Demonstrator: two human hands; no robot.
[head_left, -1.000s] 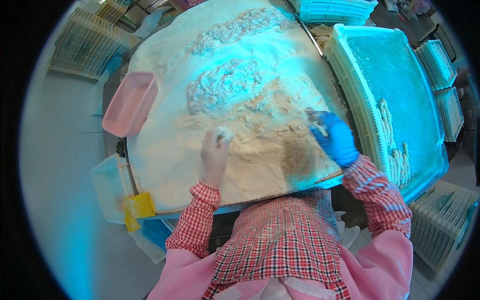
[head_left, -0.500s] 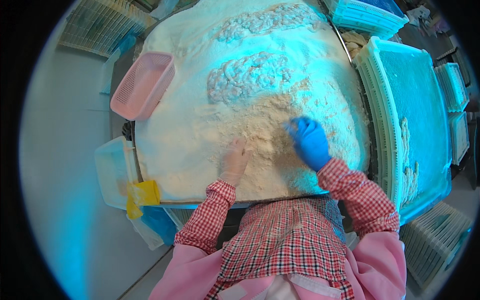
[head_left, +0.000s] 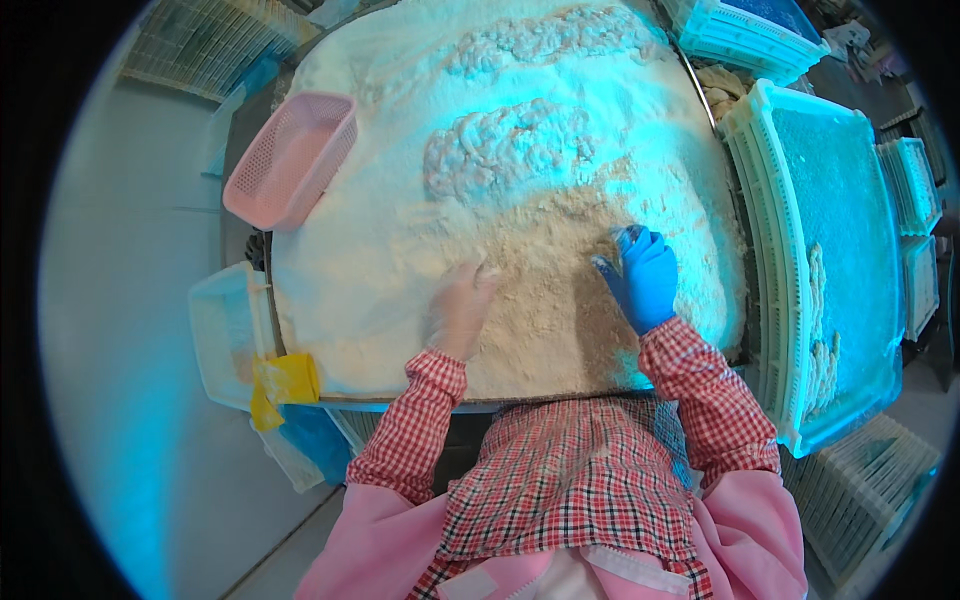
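Observation:
My left hand (head_left: 462, 308), in a clear glove, is over the near middle of a powder-covered board (head_left: 345, 305). Its powdery fingertips blur into the powder, so what is under them is unclear. To its right my right hand (head_left: 645, 275), in a blue glove, has thumb and bent fingers apart, with powder on the fingertips and nothing clearly held, beside a patch of crumbly tan powder (head_left: 540, 250). Beyond both hands lie two pale, lumpy, powder-dusted masses (head_left: 505, 150) (head_left: 555, 40).
A pink basket (head_left: 290, 160) sits on the left edge. A clear bin (head_left: 225, 330) and yellow item (head_left: 285, 390) are at lower left. Stacked trays (head_left: 765, 250) stand right, the top holding pale strips (head_left: 822, 370). More racks (head_left: 205, 45) (head_left: 860, 500) and crates (head_left: 740, 30) surround the board.
The view has shifted. My right hand has moved inward from the board's right side and its thumb is now spread from the fingers. The clump seen earlier in my left fingers no longer shows.

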